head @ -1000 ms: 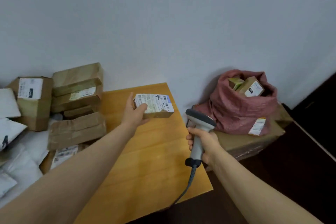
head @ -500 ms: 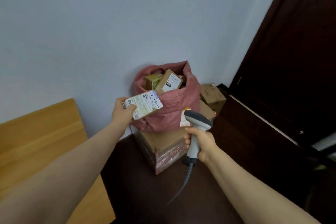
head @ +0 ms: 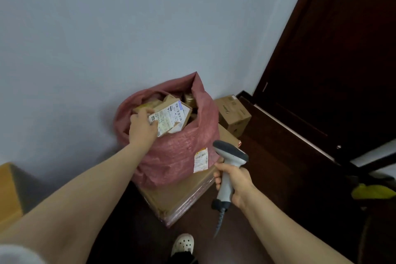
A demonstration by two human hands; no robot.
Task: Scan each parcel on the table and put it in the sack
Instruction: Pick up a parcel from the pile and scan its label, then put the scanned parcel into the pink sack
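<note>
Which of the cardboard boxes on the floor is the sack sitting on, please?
The wide front box, under the sack; the smaller box stands behind it.

Sack (head: 182, 152): pink woven plastic, coarse weave, crinkled, matt.
Parcel (head: 169, 118): brown cardboard, white paper label.
Scanner (head: 230, 154): grey plastic, smooth, matt.
Box (head: 177, 197) beneath sack: plain cardboard, glossy film on side.
Surface (head: 8, 188): light wood, smooth.

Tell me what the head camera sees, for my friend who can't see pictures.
A person's left hand holds a small labelled parcel in the open mouth of a pink sack already holding other boxes. The right hand grips a grey scanner beside the sack, which sits on a big cardboard box by a pale wall.
</note>
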